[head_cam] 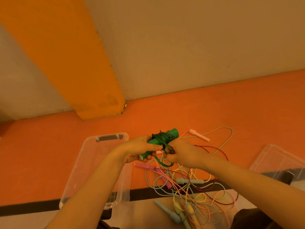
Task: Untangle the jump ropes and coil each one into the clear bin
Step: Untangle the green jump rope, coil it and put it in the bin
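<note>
My left hand (140, 150) grips the two green handles (171, 133) of a green jump rope, held together above the floor. Green cord (162, 137) is wound several times around the handles. My right hand (182, 153) pinches the cord just below the handles, and a loose green loop (162, 163) hangs under it. The clear bin (77, 177) stands on the floor to the left, under my left forearm, and looks empty. A tangle of pastel and dark red ropes (194, 187) lies on the floor beneath my right arm.
A pink handle (198, 135) lies beyond the hands, and pink handles (143, 166), a pale blue one (181, 180) and yellow ones (191, 210) sit in the tangle. The clear lid (277, 159) lies at the right. An orange wall pillar (92, 90) rises behind.
</note>
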`<state>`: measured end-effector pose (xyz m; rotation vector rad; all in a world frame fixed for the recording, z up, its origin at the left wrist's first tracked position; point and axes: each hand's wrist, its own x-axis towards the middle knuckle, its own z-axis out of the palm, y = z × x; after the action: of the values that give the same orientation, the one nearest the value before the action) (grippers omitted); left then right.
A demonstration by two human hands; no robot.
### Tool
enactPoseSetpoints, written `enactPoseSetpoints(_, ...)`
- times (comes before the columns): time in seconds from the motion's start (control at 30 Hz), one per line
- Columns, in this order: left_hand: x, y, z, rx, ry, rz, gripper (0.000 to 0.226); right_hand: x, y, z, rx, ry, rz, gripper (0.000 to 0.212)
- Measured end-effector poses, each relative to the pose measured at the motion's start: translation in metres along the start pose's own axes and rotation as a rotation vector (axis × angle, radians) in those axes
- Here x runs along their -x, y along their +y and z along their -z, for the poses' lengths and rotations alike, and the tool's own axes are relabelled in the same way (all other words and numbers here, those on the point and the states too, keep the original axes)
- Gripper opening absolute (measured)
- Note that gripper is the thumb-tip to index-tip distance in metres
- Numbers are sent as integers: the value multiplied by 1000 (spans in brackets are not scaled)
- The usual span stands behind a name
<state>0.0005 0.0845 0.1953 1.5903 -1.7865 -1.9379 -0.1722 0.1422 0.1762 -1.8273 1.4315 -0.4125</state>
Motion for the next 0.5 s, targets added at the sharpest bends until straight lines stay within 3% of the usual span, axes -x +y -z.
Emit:
enactPoseSetpoints(0.13, 2, -1, 1, -40, -9, -16, 19, 0, 2, 3, 126, -94, 66, 19)
enactPoseSetpoints(0.27, 3, -2, -1, -57, -2, -9, 37, 0, 3, 1, 261, -110, 99, 25)
enactPoseSetpoints(0.37, 2, -2, -2, -94, 23, -12, 30, 1, 4, 0, 235, -128, 104, 28)
enactPoseSetpoints(0.5, -1, -4, -7, -96, 109, -21, 24, 0, 7, -2, 156, -128, 101, 16)
